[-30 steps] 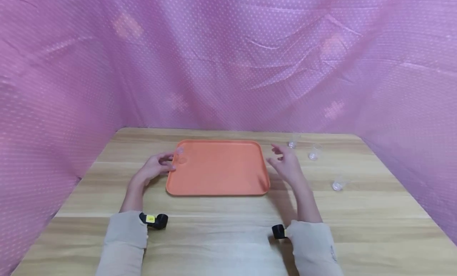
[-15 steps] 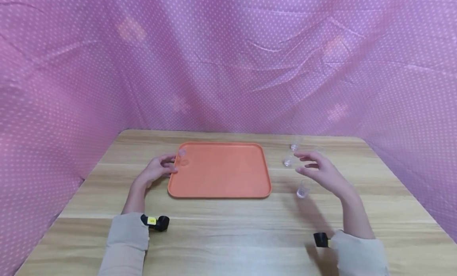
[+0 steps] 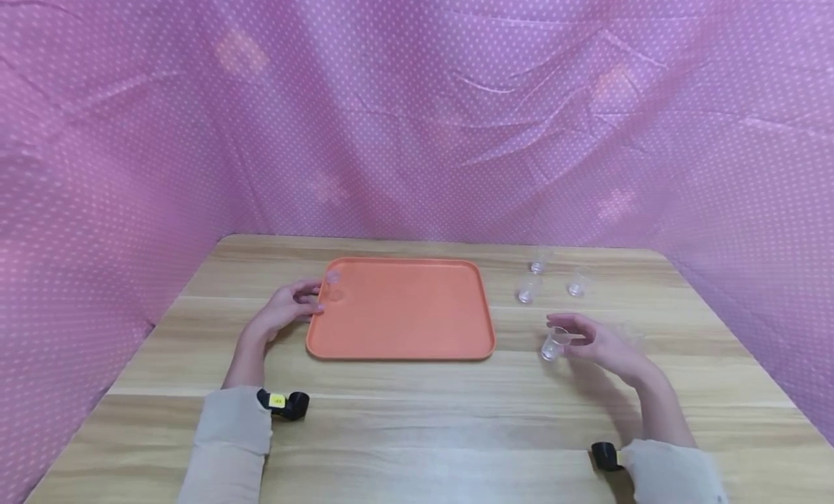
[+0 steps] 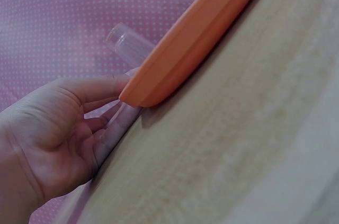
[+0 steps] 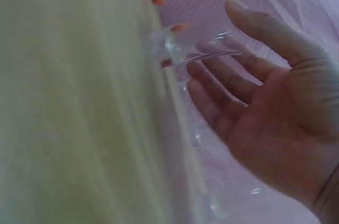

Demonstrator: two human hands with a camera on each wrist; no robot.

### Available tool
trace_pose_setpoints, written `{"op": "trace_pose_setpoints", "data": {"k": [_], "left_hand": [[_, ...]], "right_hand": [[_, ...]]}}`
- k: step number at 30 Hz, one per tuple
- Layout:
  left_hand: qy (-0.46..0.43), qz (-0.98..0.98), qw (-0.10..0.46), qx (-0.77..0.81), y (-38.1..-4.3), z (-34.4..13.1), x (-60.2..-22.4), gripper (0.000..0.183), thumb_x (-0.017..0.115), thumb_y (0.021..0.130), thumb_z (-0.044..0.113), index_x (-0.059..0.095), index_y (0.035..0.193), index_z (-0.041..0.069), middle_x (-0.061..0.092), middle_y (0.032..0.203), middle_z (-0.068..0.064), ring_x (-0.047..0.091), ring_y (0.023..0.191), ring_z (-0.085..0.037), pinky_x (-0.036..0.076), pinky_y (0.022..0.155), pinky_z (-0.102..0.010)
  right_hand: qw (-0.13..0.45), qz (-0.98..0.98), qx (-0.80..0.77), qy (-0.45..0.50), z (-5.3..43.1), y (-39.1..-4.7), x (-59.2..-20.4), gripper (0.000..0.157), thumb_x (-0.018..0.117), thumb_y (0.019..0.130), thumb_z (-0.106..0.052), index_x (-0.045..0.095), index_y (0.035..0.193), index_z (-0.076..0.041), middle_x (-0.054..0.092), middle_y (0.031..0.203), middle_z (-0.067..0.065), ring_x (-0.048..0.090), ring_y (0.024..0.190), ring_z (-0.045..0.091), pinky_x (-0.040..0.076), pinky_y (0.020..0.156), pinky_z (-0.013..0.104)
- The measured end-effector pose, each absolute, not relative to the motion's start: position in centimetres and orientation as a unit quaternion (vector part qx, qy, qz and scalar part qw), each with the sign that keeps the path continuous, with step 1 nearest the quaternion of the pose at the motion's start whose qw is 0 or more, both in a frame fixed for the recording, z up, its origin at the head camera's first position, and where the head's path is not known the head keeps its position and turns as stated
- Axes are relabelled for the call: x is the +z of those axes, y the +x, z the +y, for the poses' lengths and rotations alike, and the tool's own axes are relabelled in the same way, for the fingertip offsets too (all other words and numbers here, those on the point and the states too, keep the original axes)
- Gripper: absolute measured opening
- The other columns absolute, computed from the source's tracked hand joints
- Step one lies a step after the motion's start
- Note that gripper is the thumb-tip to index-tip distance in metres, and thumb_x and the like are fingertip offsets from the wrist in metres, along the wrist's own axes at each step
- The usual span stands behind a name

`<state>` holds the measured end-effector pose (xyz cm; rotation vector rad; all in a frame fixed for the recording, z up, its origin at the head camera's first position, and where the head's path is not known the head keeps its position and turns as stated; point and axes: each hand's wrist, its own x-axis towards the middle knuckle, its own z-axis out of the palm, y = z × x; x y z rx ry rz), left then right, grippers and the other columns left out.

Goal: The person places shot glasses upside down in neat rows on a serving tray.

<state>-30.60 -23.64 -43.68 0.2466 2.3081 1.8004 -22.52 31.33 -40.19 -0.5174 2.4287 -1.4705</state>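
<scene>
My left hand (image 3: 284, 310) is at the left rim of an orange tray (image 3: 404, 312); in the left wrist view, the thumb (image 4: 106, 87) lies on the rim with fingers on its other side, pinching it. A clear cup (image 3: 334, 290) stands on the tray by that rim. Over to the right, my right hand (image 3: 602, 345) reaches around another clear cup (image 3: 551, 347), upright on the table. Thumb and fingers are spread on either side of this cup (image 5: 201, 44) in the right wrist view, the thumb apart from it.
Clear cups stand right of the tray: one near its edge (image 3: 525, 292), one farther back (image 3: 538, 263), one to the right (image 3: 576, 285). Another faint clear cup (image 3: 630, 336) shows behind my right hand. Pink dotted cloth (image 3: 417, 113) surrounds the wooden table (image 3: 417, 431).
My right hand has moved right and nearer to me, from beside the tray's right edge to the near cup. My left hand has stayed at the tray's rim.
</scene>
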Motion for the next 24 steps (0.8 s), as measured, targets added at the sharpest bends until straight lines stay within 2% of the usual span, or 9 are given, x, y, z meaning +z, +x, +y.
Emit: {"op": "trace_pose_setpoints", "data": {"k": [9, 14, 20, 24], "left_hand": [[0.071, 0.786, 0.103, 0.606, -30.7, -23.6, -43.8, 0.064, 0.063, 0.083, -0.001, 0.031, 0.139, -0.005, 0.041, 0.129, -0.025, 0.054, 0.096, -0.021, 0.053, 0.079, -0.031], [0.072, 0.785, 0.098, 0.607, -30.6, -23.5, -43.7, 0.064, 0.062, 0.083, -0.002, 0.031, 0.138, -0.006, 0.040, 0.130, -0.027, 0.055, 0.094, -0.018, 0.053, 0.078, -0.031], [0.083, 0.780, 0.099, 0.613, -30.6, -23.6, -43.8, 0.064, 0.062, 0.083, -0.003, 0.029, 0.138, -0.008, 0.040, 0.128, -0.029, 0.057, 0.088, -0.013, 0.054, 0.078, -0.030], [0.080, 0.778, 0.102, 0.614, -30.7, -23.4, -43.9, 0.064, 0.061, 0.083, -0.004, 0.029, 0.139, -0.007, 0.040, 0.129, -0.027, 0.057, 0.087, -0.012, 0.054, 0.078, -0.031]], "right_hand": [[0.141, 0.824, -0.517, -0.183, 31.5, -23.3, -42.7, 0.055, 0.066, 0.081, -0.010, 0.046, 0.131, 0.000, 0.052, 0.126, 0.016, 0.052, 0.102, 0.025, 0.045, 0.085, 0.026], [0.146, 0.817, -0.531, -0.171, 31.6, -23.5, -43.1, 0.053, 0.067, 0.080, -0.008, 0.048, 0.128, 0.002, 0.054, 0.123, 0.018, 0.051, 0.100, 0.025, 0.045, 0.083, 0.027], [0.114, 0.838, -0.504, -0.174, 31.5, -23.7, -43.4, 0.045, 0.069, 0.077, -0.006, 0.056, 0.120, 0.002, 0.059, 0.111, 0.015, 0.050, 0.090, 0.022, 0.044, 0.074, 0.026], [0.100, 0.842, -0.497, -0.182, 31.6, -23.6, -43.5, 0.038, 0.070, 0.077, -0.006, 0.060, 0.113, 0.001, 0.060, 0.106, 0.013, 0.051, 0.088, 0.021, 0.044, 0.073, 0.026]]}}
